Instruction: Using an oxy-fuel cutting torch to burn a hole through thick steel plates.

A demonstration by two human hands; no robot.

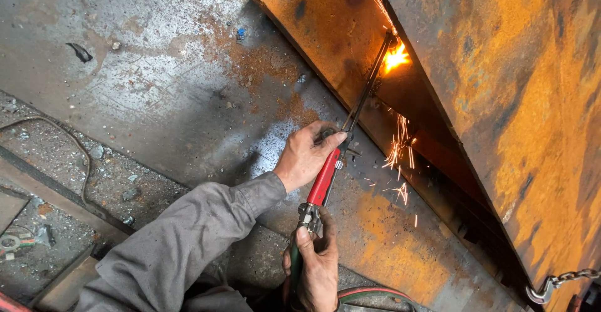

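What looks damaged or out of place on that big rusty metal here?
The rusty steel plate has a long open slit, with a flame at the cutting torch tip and sparks dropping. Grit and small debris litter the floor.

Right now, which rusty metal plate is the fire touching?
The flame burns at the edge of the narrow slanted plate by the torch tip. The big rusty plate on the right only looms above it.

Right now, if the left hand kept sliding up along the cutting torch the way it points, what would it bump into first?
Probably the glowing flame where the torch tip meets the rusty steel plate. The left hand points up along the tubes; depth is unclear.
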